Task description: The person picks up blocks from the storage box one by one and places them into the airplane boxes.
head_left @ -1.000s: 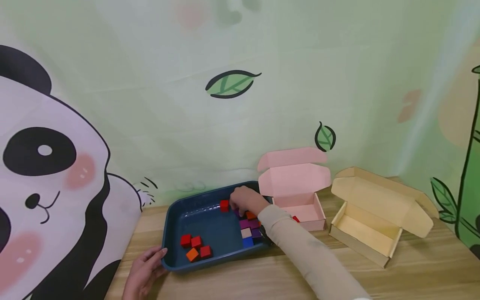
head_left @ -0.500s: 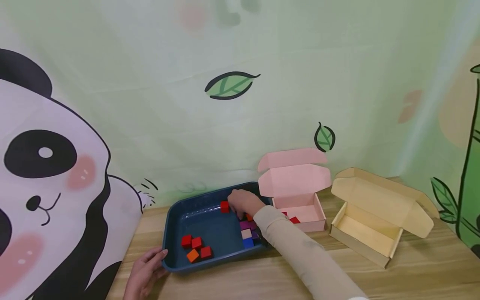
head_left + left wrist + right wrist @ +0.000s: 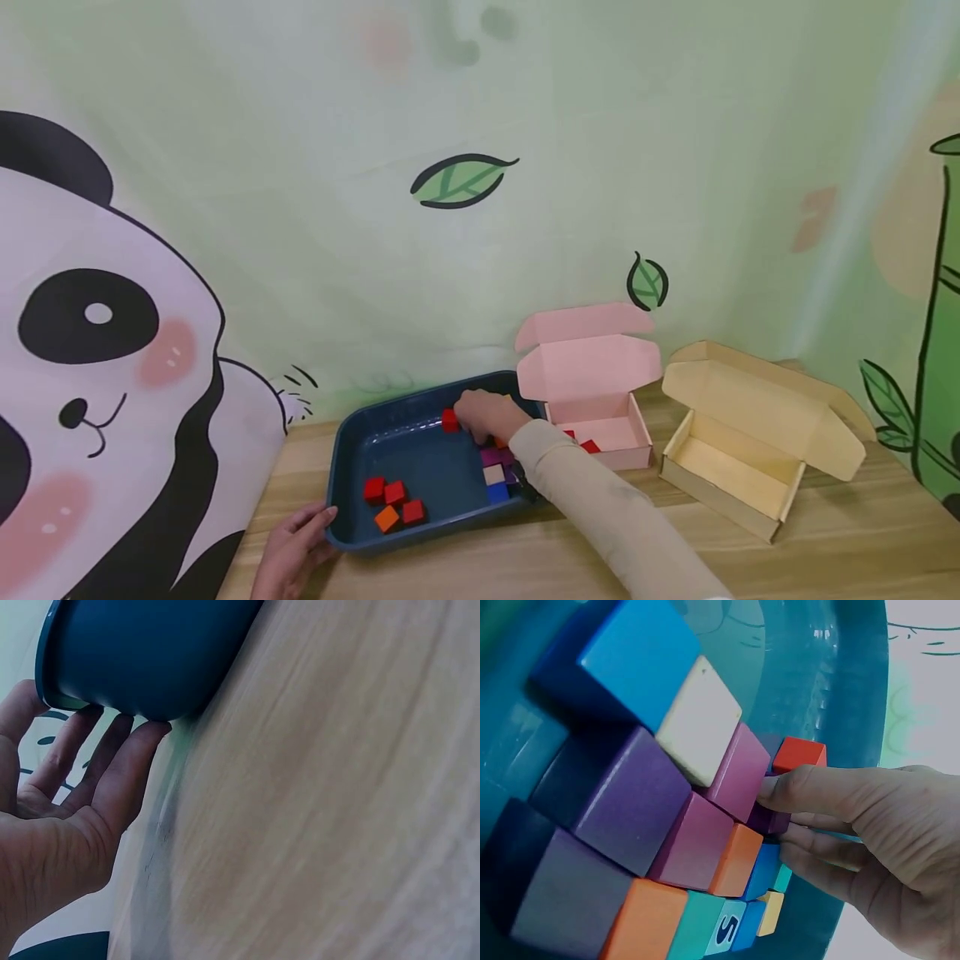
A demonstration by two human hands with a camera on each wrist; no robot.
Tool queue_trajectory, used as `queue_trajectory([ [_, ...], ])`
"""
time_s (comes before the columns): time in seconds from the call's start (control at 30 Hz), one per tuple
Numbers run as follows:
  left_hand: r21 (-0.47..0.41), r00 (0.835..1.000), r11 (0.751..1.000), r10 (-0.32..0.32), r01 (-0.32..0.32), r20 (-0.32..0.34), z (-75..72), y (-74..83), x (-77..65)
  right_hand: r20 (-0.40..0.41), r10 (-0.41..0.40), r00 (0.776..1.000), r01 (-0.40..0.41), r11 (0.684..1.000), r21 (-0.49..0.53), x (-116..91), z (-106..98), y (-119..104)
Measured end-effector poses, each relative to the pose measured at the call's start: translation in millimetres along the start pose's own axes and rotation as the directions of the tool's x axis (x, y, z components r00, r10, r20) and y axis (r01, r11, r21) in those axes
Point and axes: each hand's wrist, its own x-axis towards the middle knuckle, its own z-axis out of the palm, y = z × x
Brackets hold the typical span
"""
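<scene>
A dark blue tray (image 3: 348, 450) holds coloured wooden cubes. My left hand (image 3: 294, 546) holds its near left corner, fingertips on the rim and the outer wall, as the left wrist view shows. Over the right part of the tray, my right hand (image 3: 877, 832) pinches a purple cube (image 3: 771, 816) between thumb and fingers at the end of a row. Just beyond stands a red cube (image 3: 802, 754). Nearer in that row are a magenta cube (image 3: 739, 772), a cream cube (image 3: 699, 724) and a blue cube (image 3: 641, 660). A second row runs alongside with orange, teal and blue cubes.
Three red cubes and an orange cube (image 3: 387, 519) lie loose at the tray's left. An open pink box (image 3: 626, 458) with red cubes (image 3: 590, 447) inside stands right of the tray. Beyond it is an open tan cardboard box (image 3: 712, 497). A printed panda backdrop (image 3: 300, 208) hangs behind.
My right hand has shifted slightly left in the tray, so more of the red cubes in the pink box show. The head view has tilted up a little. My left hand stays at the tray corner.
</scene>
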Motion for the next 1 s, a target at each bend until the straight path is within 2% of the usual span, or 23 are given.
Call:
queue_trajectory([
  [0.33,0.01,1.0,1.0,0.0,0.0,-0.008,1.2,-1.3,-1.0,-0.069,-0.074,0.995,0.074,0.997,-0.008,-3,-6,7],
  [0.57,0.009,1.0,1.0,0.004,-0.004,-0.005,0.3,-0.8,-0.5,-0.166,-0.114,0.98,0.13,0.988,0.089,-6,-13,13],
  [0.7,0.004,1.0,1.0,0.006,-0.006,-0.012,0.3,-0.8,1.0,-0.195,-0.13,0.972,0.156,0.98,0.125,-11,-20,14],
  [1.0,0.014,1.0,1.0,0.011,-0.01,-0.018,0.7,-2.1,0.5,-0.259,-0.115,0.959,0.167,0.968,0.187,-18,-17,19],
])
